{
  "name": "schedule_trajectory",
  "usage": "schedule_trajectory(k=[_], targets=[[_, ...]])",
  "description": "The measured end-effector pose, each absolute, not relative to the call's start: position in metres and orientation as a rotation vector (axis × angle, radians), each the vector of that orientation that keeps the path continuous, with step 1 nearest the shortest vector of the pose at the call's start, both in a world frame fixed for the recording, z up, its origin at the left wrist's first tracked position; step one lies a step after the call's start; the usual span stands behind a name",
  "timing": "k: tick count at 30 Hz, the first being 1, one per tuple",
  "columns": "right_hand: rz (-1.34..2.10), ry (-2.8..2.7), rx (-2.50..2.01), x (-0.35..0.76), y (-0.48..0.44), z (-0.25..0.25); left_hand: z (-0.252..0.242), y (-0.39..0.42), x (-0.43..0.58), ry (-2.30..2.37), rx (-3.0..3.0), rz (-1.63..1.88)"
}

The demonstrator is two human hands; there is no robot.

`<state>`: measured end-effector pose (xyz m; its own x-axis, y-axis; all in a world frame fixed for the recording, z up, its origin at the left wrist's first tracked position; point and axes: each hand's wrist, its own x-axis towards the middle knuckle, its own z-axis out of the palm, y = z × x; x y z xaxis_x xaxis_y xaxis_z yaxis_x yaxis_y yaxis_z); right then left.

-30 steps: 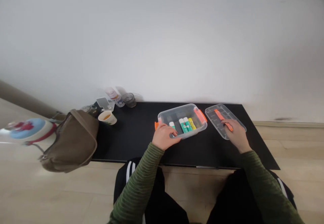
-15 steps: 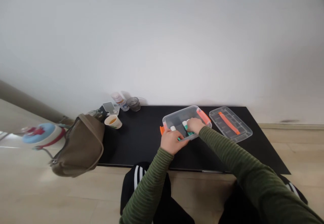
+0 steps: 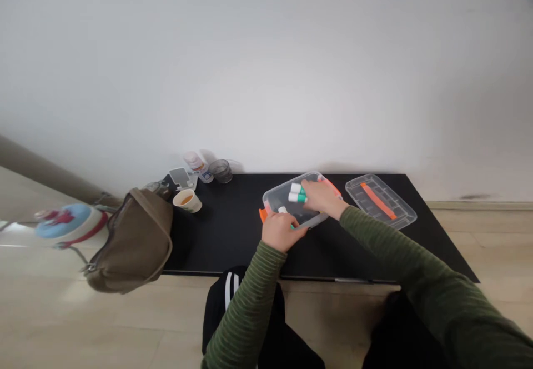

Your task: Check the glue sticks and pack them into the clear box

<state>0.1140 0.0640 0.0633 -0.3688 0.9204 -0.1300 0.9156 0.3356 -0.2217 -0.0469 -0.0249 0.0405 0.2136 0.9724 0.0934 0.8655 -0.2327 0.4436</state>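
Observation:
A clear plastic box [image 3: 278, 197] with orange clips stands open on the black table. My left hand [image 3: 282, 231] is closed over its near left rim, thumb along the front wall. Beside those fingers, the white end of another glue stick [image 3: 282, 210] shows inside the box. Two green-and-white glue sticks [image 3: 297, 193] are gripped side by side in my right hand [image 3: 322, 197], above the box, white ends pointing left. That hand hides part of the box's right side.
The clear lid [image 3: 402, 208] with its orange handle lies right of the box on the table [image 3: 225, 241]. To the left are a paper cup [image 3: 187, 201] of orange-brown drink, a dark glass [image 3: 220, 171], a spray bottle [image 3: 199, 167], and a brown bag [image 3: 135, 241].
My right hand has come up from inside the box, bringing two glue sticks into view. My left hand stays at the rim. The box has shifted slightly left.

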Motion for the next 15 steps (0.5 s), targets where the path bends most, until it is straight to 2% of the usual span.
schedule_trajectory(k=[4,6,12,15], targets=[[0.092,-2.112,-1.540,0.156,0.035,0.072,0.044,-0.019,-0.063,1.796,2.120,0.497],[0.121,-1.915,-1.560,0.186,0.021,0.059,0.044,-0.017,-0.065,1.708,2.107,0.500],[0.799,-1.592,-1.833,0.264,0.010,-0.023,0.037,-0.012,-0.056,1.518,2.144,0.511],[1.086,-1.378,-1.834,0.283,0.010,-0.048,0.038,-0.011,-0.052,1.558,2.127,0.486]])
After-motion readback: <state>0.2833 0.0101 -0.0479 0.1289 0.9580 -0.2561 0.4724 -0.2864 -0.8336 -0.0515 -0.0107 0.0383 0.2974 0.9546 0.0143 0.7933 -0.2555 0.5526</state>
